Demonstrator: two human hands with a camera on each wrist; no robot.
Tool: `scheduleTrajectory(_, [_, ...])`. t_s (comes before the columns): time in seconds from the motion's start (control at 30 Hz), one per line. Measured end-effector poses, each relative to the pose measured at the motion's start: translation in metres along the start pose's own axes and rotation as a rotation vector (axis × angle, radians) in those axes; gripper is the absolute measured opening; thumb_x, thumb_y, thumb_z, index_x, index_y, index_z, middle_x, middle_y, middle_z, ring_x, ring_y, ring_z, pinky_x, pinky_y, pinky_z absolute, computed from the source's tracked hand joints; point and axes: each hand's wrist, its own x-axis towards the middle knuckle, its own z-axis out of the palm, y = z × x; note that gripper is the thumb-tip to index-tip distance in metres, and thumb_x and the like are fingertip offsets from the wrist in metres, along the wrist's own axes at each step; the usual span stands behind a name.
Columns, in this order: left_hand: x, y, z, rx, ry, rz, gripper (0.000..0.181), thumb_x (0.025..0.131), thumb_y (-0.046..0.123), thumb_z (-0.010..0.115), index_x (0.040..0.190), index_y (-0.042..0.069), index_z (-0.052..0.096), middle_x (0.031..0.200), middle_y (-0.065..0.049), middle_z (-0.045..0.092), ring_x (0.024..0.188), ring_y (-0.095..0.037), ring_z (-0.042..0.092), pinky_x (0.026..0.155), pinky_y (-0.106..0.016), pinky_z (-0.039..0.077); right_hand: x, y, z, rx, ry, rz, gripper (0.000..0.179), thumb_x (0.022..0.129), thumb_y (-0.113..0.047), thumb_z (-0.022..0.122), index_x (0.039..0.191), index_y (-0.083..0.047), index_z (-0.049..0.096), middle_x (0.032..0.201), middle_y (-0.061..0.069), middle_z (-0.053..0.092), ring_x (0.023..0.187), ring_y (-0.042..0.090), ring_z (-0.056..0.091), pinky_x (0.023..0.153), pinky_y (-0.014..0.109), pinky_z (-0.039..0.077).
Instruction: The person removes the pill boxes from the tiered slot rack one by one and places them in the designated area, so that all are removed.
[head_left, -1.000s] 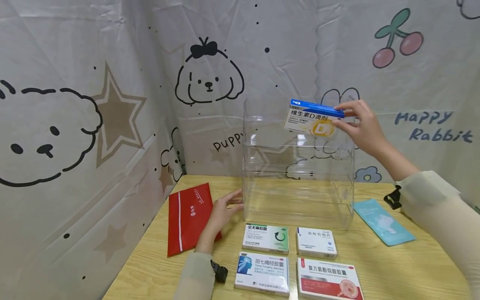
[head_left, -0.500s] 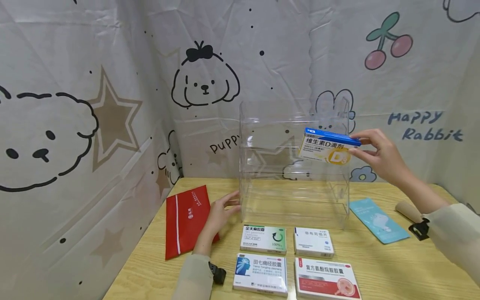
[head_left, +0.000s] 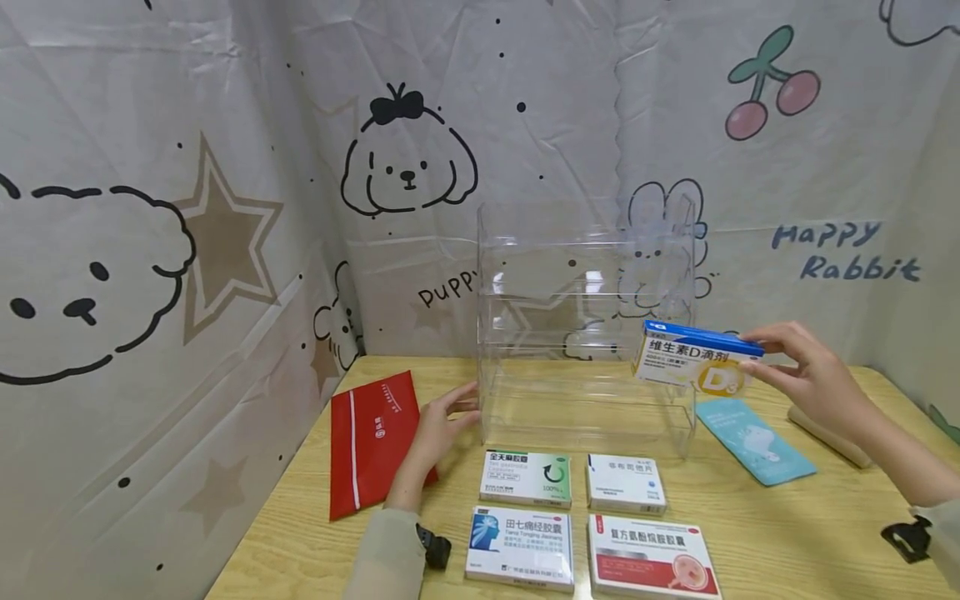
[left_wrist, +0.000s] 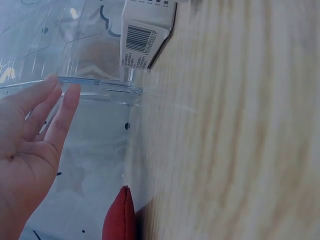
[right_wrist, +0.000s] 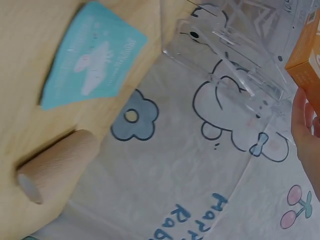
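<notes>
My right hand (head_left: pixel 813 375) pinches a vitamin D drops box (head_left: pixel 697 358) by its right end, thumb in front. The box has a blue top and a white and yellow face, and it hangs in front of the lower right of a clear acrylic shelf rack (head_left: pixel 585 429). In the right wrist view an orange side of the box (right_wrist: pixel 302 65) shows above the fingers. My left hand (head_left: pixel 442 421) touches the rack's left side panel with straight fingertips; the left wrist view shows those fingers (left_wrist: pixel 67 110) at the panel's edge.
Before the rack lie a green-white medicine box (head_left: pixel 525 479), a small white box (head_left: pixel 625 483), a blue-white box (head_left: pixel 519 547) and a red-white box (head_left: pixel 652 557). A red pouch (head_left: pixel 375 442) lies left; a teal packet (head_left: pixel 756 442) and a beige roll (right_wrist: pixel 57 162) lie right.
My right hand has brought the vitamin D drops box down and to the right, from the rack's upper part to its lower right. The left hand stays at the rack's side.
</notes>
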Motion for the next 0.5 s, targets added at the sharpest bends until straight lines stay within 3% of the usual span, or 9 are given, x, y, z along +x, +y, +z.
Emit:
scheduleTrajectory(0.37, [0.001, 0.000, 0.000, -0.008, -0.005, 0.011, 0.052, 0.090, 0.008, 0.068, 0.140, 0.013, 0.055, 0.134, -0.013, 0.063, 0.116, -0.031, 0.066, 0.100, -0.042, 0.055, -0.050, 0.017, -0.011, 0.026, -0.109, 0.118, 0.029, 0.090, 0.000, 0.067, 0.118, -0.001, 0.060, 0.114, -0.032, 0.045, 0.094, -0.021, 0.047, 0.065, 0.005, 0.051])
scheduleTrajectory(0.5, [0.001, -0.001, 0.002, -0.011, 0.008, 0.014, 0.052, 0.089, 0.007, 0.069, 0.139, 0.012, 0.056, 0.132, -0.013, 0.064, 0.115, -0.031, 0.066, 0.100, -0.044, 0.054, -0.068, 0.021, -0.015, 0.028, -0.153, 0.145, 0.029, 0.091, -0.002, 0.066, 0.118, -0.007, 0.061, 0.115, -0.032, 0.046, 0.096, -0.022, 0.047, 0.067, 0.004, 0.048])
